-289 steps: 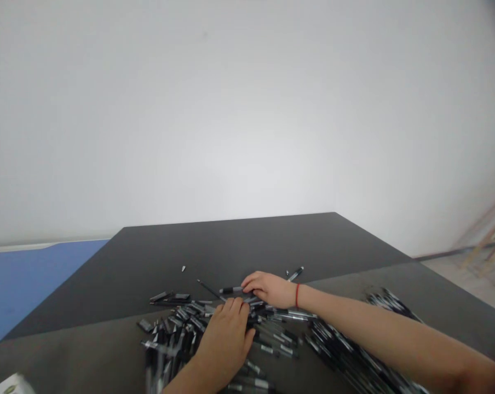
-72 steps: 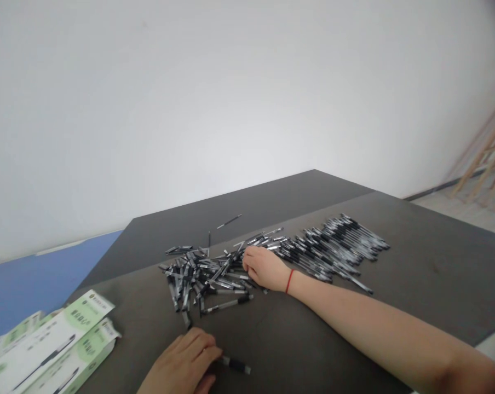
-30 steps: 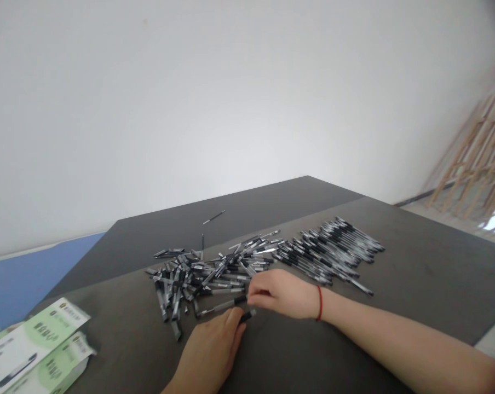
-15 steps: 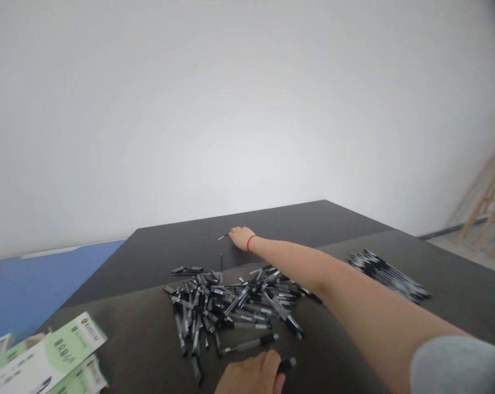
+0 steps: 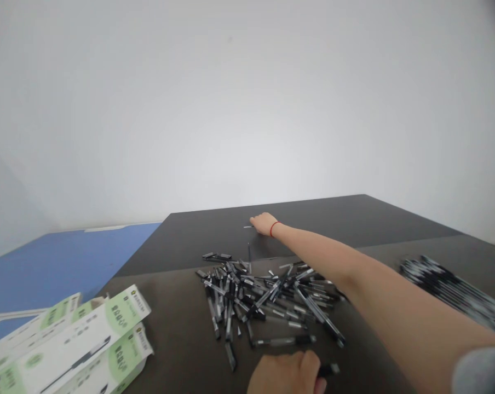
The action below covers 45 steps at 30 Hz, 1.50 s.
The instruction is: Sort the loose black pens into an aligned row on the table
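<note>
At the bottom, my left hand point(image 5: 286, 373) is closed around a pen point(image 5: 328, 370), whose black end sticks out past the thumb. My right hand point(image 5: 264, 224), with a red string on its wrist, reaches to the far part of the dark table. Its fingers are closed at a thin pen point(image 5: 247, 226); only the pale tip shows at the left of them. Between the two hands lies a loose heap of clear-and-black pens point(image 5: 268, 301). One pen point(image 5: 283, 341) lies crosswise just beyond my left hand.
Green-and-white pen boxes point(image 5: 83, 334) are stacked at the lower left. A row of aligned pens point(image 5: 453, 290) lies at the right. The dark table point(image 5: 338, 216) ends before a white wall; a blue surface point(image 5: 87, 254) is beyond its left edge.
The view has turned left, shifting everything rightward. My right hand's fingers have drawn together at the far pen. My left hand still holds its pen.
</note>
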{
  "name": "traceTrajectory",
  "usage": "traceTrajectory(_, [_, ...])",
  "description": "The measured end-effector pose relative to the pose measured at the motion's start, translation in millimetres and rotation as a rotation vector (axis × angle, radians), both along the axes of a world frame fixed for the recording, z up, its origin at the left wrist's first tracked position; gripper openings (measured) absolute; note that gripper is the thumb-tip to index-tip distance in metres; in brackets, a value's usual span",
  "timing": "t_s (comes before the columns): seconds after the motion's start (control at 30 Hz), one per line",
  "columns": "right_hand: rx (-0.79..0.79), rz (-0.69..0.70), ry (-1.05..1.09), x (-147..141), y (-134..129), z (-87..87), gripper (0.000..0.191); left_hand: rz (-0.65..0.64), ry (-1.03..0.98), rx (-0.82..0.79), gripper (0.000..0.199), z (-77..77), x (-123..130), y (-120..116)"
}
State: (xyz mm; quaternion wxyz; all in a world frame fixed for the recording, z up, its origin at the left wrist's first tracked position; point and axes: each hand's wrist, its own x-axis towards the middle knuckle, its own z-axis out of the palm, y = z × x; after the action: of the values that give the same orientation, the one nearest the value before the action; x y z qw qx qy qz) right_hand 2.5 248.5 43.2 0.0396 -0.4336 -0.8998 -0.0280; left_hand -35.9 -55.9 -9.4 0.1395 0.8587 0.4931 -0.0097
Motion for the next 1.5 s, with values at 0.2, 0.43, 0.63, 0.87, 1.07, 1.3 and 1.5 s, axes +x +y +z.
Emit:
traceTrajectory(0.2, [-0.170, 0.002, 0.255, 81.6, -107.9, 31.1, 0.026, 0.020, -0.148, 0.040, 0.020, 18.4, -9.9, -9.4])
traceTrajectory(0.43, [-1.421, 0.188, 1.142, 193.6, -233.5, 6.0, 0.022, 0.100, -0.349, 0.044, 0.021, 15.8, -16.7, -7.6])
traceTrajectory(0.63, [-1.589, 0.381, 1.247, 220.3, -253.6, 5.0, 0.054, 0.168, -0.411, 0.024, 0.023, 16.5, -20.8, -4.8])
traceTrajectory(0.87, [-1.390, 0.313, 1.280, 203.6, -247.9, -20.5, 0.040, 0.154, -0.439, -0.036, 0.025, 21.0, -25.3, -5.8])
traceTrajectory(1.07, [-1.141, 0.168, 1.403, 186.6, -250.9, -35.6, 0.027, 0.169, -0.457, -0.058, 0.024, 25.6, -22.7, -7.2])
traceTrajectory(1.3, [-0.831, 0.110, 1.362, 176.8, -264.1, -30.6, 0.027, 0.176, -0.464, -0.079, 0.025, 29.4, -20.9, -5.8])
traceTrajectory(1.5, [-0.667, 0.107, 1.329, 178.5, -265.0, -26.9, 0.027, 0.173, -0.460, -0.083, 0.026, 33.1, -19.5, -5.7])
